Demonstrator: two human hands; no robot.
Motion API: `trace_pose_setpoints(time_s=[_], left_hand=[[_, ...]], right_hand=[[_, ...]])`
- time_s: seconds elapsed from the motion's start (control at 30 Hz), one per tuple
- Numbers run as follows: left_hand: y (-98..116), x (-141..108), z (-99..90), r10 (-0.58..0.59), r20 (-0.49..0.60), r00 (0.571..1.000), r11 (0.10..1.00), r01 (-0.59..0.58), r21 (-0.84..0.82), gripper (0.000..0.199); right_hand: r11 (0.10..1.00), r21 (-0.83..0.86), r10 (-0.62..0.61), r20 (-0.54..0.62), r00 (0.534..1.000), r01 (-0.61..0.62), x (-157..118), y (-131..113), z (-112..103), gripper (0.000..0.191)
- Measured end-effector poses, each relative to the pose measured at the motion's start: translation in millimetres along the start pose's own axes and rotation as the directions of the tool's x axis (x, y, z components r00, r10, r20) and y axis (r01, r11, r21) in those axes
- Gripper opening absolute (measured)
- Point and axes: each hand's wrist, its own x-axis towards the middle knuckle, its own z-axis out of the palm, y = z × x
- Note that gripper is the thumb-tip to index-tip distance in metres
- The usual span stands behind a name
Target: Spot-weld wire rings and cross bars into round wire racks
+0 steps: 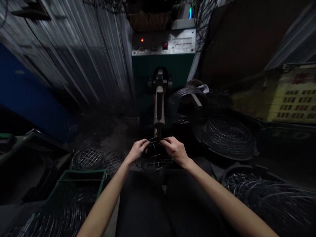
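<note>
While a thin curved metal wire (154,142), seemingly unfinished, is pinched by left hand (138,149) and right hand (176,150) near a pale cylindrical machine arm (159,124), formed round wire grids (90,156) are seen leftward.

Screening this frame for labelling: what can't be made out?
All head view:
Where thin wire meets left hand and right hand: covered by fingers.
Contents of green crate: too dark.
Markings on control panel: too small, dim.
Yellow crate's far side: cut off by right edge.
</note>
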Motion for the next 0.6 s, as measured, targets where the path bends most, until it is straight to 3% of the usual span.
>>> trace_pose_setpoints(time_s=[0.37, 0.6], left_hand=[[11, 29, -3.5, 0.021, 0.091, 0.996, 0.996, -0.012, -0.093, 0.037], [9, 31, 0.7, 0.051, 0.1, 0.994, 0.992, -0.039, -0.123, 0.035]], right_hand=[[0.999, 0.012, 0.046, -0.089, 0.995, -0.045, 7, 16, 3, 0.023], [0.997, 0.036, 0.079, -0.127, 0.989, -0.075, 3, 16, 10, 0.023]])
